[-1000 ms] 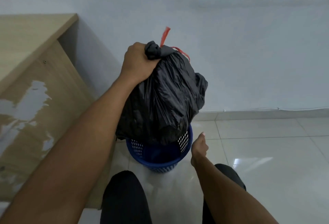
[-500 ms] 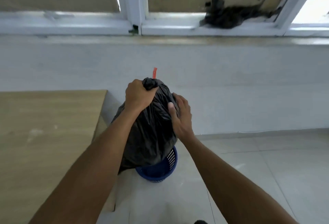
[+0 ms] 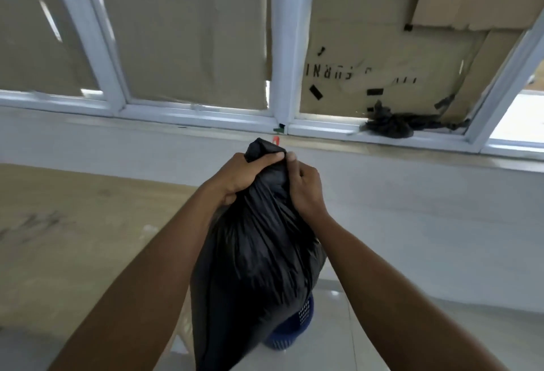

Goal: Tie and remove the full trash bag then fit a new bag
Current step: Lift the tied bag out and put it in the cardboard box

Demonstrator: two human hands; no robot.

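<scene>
**Both hands grip the neck of the full bag above the bin**

The full black plastic trash bag [image 3: 259, 267] is held up in the air at the middle of the view. Its neck is gathered into a tight bunch at the top and its bulging body hangs down between the two forearms. A short red strip of drawstring [image 3: 275, 140] pokes out just behind the bunched top.

The left hand [image 3: 238, 177] is closed round the neck from the left, its fingers curled over the gathered plastic. The right hand [image 3: 304, 188] grips the same neck from the right with its fingers dug into the folds. The fingertips of the two hands are close together at the top.

Behind the bag's lower part, a round blue perforated plastic bin [image 3: 297, 329] stands on the pale glossy tiled floor [image 3: 412, 326]. Only its right side and base show, and whether the bag touches it cannot be told.

To the left is a light wooden desk [image 3: 73, 223], its top scuffed. Beyond it a white wall [image 3: 412, 194] rises to a white-framed window [image 3: 279, 46] whose panes are covered with brown cardboard sheets [image 3: 191, 32]. A crumpled black bundle [image 3: 388, 126] lies on the sill to the right.
</scene>
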